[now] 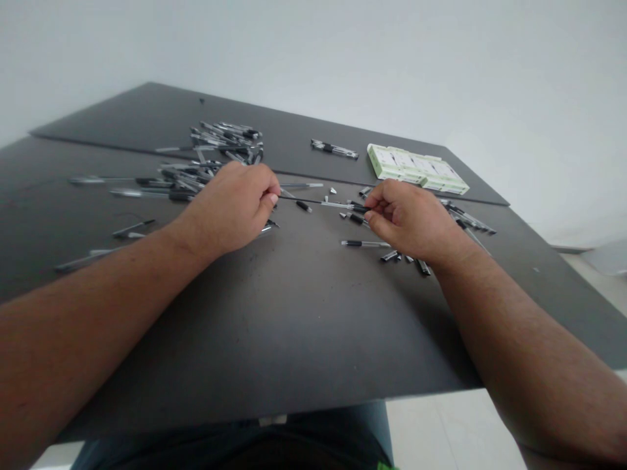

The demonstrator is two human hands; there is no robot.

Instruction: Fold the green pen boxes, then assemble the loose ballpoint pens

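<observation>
Between my two hands a thin dark refill (pixel 300 199) runs into a clear pen barrel (pixel 336 205). My left hand (pixel 240 202) pinches the left end of the refill between thumb and fingers. The barrel's right end, with a black grip, is held in the closed fingertips of my right hand (pixel 404 215). A short black piece (pixel 304 206) lies on the table just below the refill. Small silvery tips (pixel 333 190) lie just beyond the barrel. Under my right hand rests a pen part with a black grip (pixel 360 243).
A grey table (pixel 294 313) has a seam across it. Piles of pens (pixel 225 137) lie at the back left, loose barrels (pixel 142 193) at the left. Two or so pens (pixel 334 149) and green-white boxes (pixel 416 168) stand farther back. Several caps and pens (pixel 470 219) lie right.
</observation>
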